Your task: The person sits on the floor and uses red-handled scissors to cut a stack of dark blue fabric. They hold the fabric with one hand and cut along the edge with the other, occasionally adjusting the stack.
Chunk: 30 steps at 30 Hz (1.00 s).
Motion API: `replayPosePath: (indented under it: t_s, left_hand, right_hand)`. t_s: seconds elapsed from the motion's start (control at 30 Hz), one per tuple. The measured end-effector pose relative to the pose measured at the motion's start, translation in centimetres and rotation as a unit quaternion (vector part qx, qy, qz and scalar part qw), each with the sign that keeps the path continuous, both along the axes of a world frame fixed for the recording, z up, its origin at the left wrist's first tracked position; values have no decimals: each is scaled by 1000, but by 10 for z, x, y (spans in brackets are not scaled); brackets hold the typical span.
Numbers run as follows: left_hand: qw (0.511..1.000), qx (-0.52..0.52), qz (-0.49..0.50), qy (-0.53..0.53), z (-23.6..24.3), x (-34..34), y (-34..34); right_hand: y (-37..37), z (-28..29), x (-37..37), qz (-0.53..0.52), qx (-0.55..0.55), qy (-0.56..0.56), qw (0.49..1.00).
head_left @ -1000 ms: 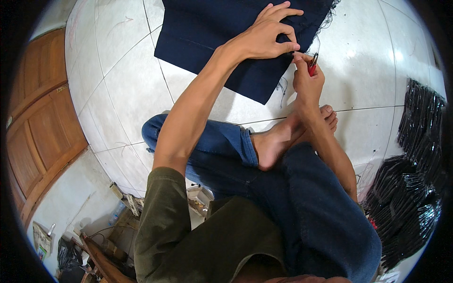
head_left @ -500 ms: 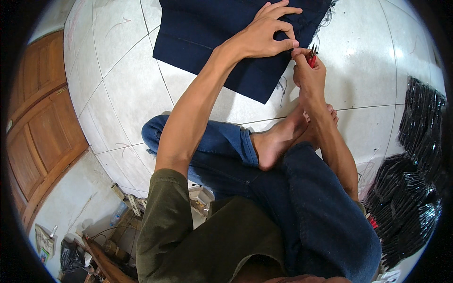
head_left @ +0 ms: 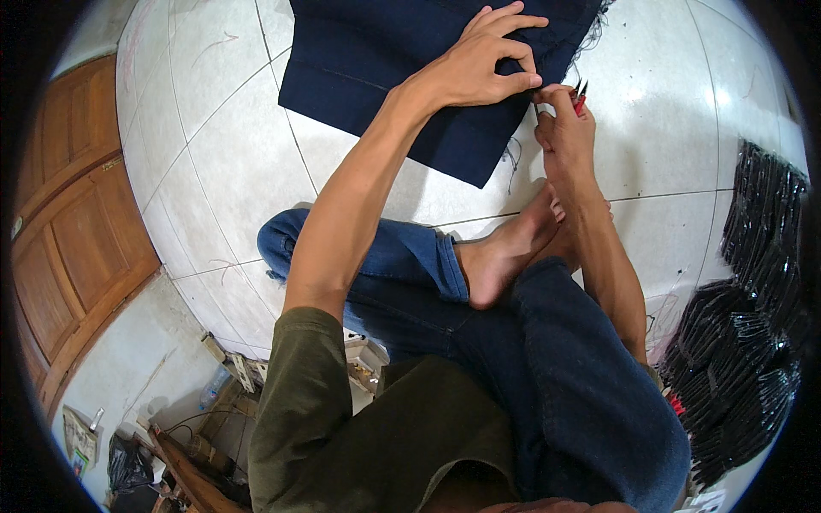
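A dark navy piece of fabric lies on the floor in front of me, with frayed threads along its right edge. My left hand rests over it, thumb and forefinger pinched together at the right edge and the other fingers spread out. Just beside that pinch is my right hand, closed around small red-handled snips whose dark blades point away from me. Its thumb and forefinger are pressed together near the fabric edge; any thread between them is too fine to make out.
My bare feet and crossed legs in blue jeans are just below the fabric. Bundles of shiny black strips lie at the right. A wooden door stands on the left, and wooden clutter sits lower left.
My right hand has shifted slightly right, away from the left hand's pinch, with the snips still in it. My left hand has barely moved.
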<state>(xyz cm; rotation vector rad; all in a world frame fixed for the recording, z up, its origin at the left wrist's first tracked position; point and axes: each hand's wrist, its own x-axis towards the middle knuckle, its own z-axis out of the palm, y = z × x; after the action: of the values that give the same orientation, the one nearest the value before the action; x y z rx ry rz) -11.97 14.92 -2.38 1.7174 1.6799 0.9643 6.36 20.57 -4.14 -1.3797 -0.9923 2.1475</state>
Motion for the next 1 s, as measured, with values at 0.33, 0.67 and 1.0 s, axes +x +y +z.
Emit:
replayPosePath:
  t_s: [0.33, 0.67, 1.0]
  left_hand:
    - [1000, 18, 8, -7, -4, -1, 1]
    - [999, 18, 32, -35, -7, 0, -1]
    - [999, 12, 27, -40, -5, -3, 0]
  right_hand:
    - [0, 1, 9, 85, 68, -44, 993]
    - [-33, -16, 6, 70, 296, -52, 951]
    - [-19, -12, 3, 12, 125, -32, 992]
